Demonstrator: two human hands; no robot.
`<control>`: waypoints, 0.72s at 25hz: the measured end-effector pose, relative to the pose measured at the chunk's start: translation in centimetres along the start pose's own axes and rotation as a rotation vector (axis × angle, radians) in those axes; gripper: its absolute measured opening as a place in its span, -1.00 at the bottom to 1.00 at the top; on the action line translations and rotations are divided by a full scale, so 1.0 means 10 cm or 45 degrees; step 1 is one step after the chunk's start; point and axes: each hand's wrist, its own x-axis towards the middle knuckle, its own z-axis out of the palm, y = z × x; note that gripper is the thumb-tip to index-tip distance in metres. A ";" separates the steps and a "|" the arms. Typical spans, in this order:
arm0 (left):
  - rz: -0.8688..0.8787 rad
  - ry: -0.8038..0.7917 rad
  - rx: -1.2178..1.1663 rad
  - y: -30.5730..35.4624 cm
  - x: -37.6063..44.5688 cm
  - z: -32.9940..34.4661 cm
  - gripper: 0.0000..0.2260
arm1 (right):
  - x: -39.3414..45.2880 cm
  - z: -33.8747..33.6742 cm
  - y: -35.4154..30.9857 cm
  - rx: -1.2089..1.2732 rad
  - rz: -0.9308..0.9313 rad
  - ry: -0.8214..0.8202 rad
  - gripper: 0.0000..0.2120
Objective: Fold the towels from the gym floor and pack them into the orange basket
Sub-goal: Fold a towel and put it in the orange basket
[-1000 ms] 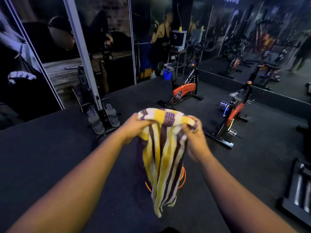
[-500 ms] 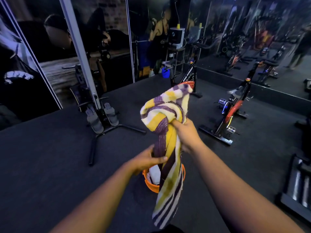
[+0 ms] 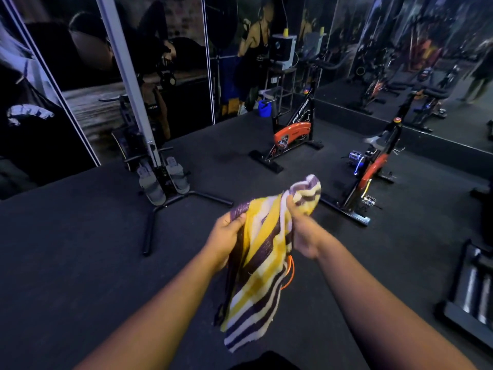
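A yellow, white and purple striped towel (image 3: 258,276) hangs in front of me over the dark gym floor. My left hand (image 3: 226,236) grips its upper left edge. My right hand (image 3: 301,231) grips the upper right part, where a bunched end of the cloth sticks up past the fingers. The lower part of the towel dangles freely. Behind it only a thin slice of the orange basket (image 3: 290,271) shows at the towel's right edge; the rest of the basket is hidden.
A rowing machine (image 3: 160,180) with a black T-shaped foot stands ahead on the left. Two orange and black exercise bikes (image 3: 290,134) (image 3: 373,169) stand ahead and to the right. Grey equipment (image 3: 474,297) lies at the far right edge. Mirrors line the walls.
My left hand rose from the towel's middle to its upper left edge. The right hand came down, so the bunched top sits lower. The towel now covers most of the basket.
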 end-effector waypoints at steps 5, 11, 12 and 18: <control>0.026 0.150 -0.169 0.12 0.18 0.00 -0.84 | -0.02 -0.05 0.50 -0.104 0.018 0.097 -0.41; -0.100 -0.151 -0.138 0.12 0.27 -0.43 -0.91 | -0.06 -0.24 0.03 0.341 -0.310 0.074 -0.60; -0.196 -0.292 0.163 0.07 0.24 -0.51 -0.88 | -0.07 -0.26 -0.06 0.348 -0.357 0.053 -0.59; -0.099 -0.158 -0.244 0.23 0.36 -0.48 -0.85 | -0.06 -0.51 -0.32 -0.057 -0.597 0.462 -0.47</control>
